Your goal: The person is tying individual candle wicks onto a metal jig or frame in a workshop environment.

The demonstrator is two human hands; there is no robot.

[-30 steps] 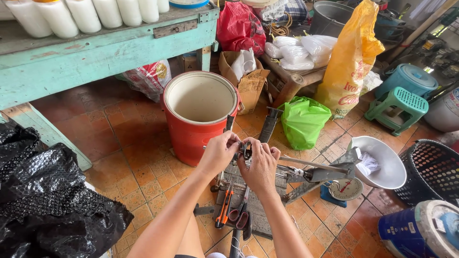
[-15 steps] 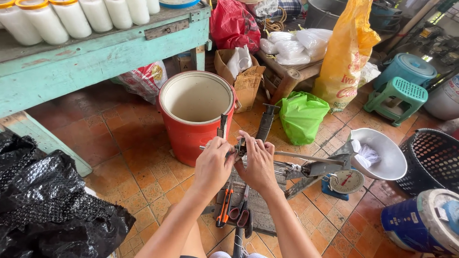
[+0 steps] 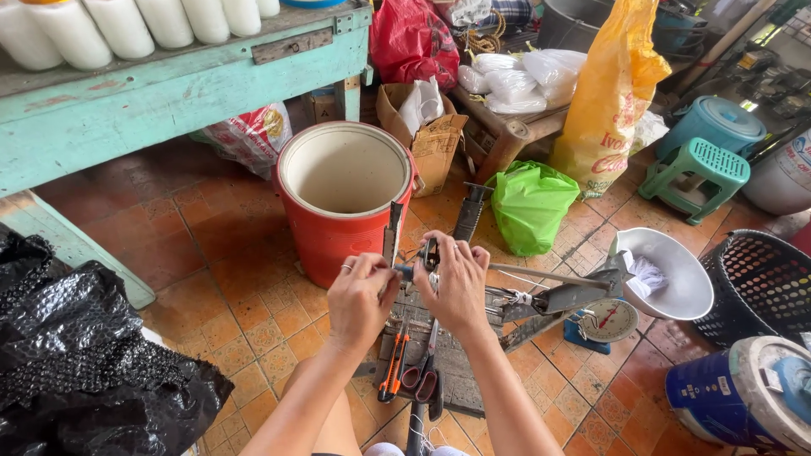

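**A:** ok so what's going on mid-frame? Both hands look busy on that metal rig.

**B:** yeah. The left hand is pinched shut on a thin metal rod, fingers together on its end. The right hand is closed over a small dark fitting right where the rod meets it. The hands are just beside each other, almost touching.

**A:** which way does the rod run?

**B:** Roughly left to right across the frame, nearly level. Its left tip sits at the left hand, and the long axis points toward the right edge. A longer lever carries on from the right hand toward the lower right, dropping a bit, and ends by the scale.

**A:** and the rig itself?

**B:** It's on the tiled floor at centre bottom. Two dark uprights rise from it and lean toward the top of the frame, one of them right in front of the red bucket. An orange cutter and scissors lie on the base below the hands, both lengthwise top to bottom.

**A:** anything else nearby?

**B:** White bowl on the right just above the scale, green bag above the lever, black plastic lower left. Can't tell exactly what the fitting is, the fingers hide most of it.
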